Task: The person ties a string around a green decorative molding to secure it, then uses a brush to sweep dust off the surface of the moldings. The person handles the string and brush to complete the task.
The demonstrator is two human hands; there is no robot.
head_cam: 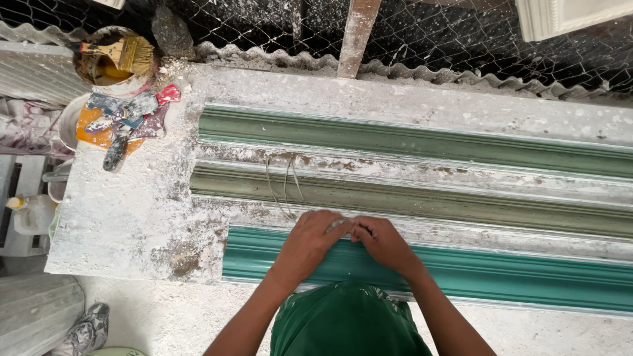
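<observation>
Three long green moulding moulds lie side by side on a plaster-caked table [125,217]: a teal one [461,273] nearest me, an olive one [428,204] in the middle, a green one [428,142] at the back. My left hand [310,240] and my right hand [381,242] meet at the far edge of the teal mould, fingertips pinching a thin strand of fibre or wire [285,188] that loops back over the olive mould. What lies under my fingers is hidden.
At the table's far left corner sit a bucket [109,59] with a yellow brush and several paint-stained scrapers [125,122]. Wire mesh and a wooden post [356,33] stand behind the table. A white jug [30,214] and a sack [36,310] are at the left.
</observation>
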